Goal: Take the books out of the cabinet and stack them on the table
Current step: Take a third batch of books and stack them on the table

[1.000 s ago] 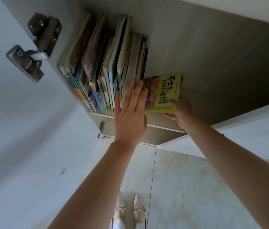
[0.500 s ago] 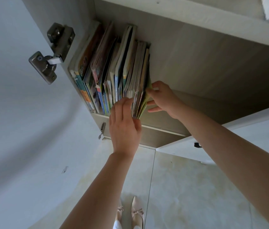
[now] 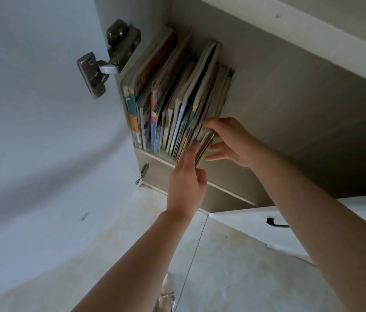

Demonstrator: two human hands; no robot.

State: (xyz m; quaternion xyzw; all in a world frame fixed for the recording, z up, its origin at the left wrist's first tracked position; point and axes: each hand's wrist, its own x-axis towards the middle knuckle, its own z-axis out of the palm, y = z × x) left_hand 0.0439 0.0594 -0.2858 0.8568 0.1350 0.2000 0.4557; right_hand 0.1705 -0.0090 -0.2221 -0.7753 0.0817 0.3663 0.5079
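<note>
Row of thin picture books (image 3: 173, 104) stands upright in cabinet (image 3: 290, 109), frame centre, packed against its left wall. Left hand (image 3: 186, 183) reaches up from below, fingers touching spines of rightmost books; blurred, grip unclear. Right hand (image 3: 231, 140) pinches rightmost bundle, thumb over top edge, fingers spread underneath. Metal door hinge (image 3: 107, 61) upper left. Black drawer handle (image 3: 276, 222) lower right. Pale shoe (image 3: 166, 296) bottom centre on tiled floor (image 3: 233, 266).
</note>
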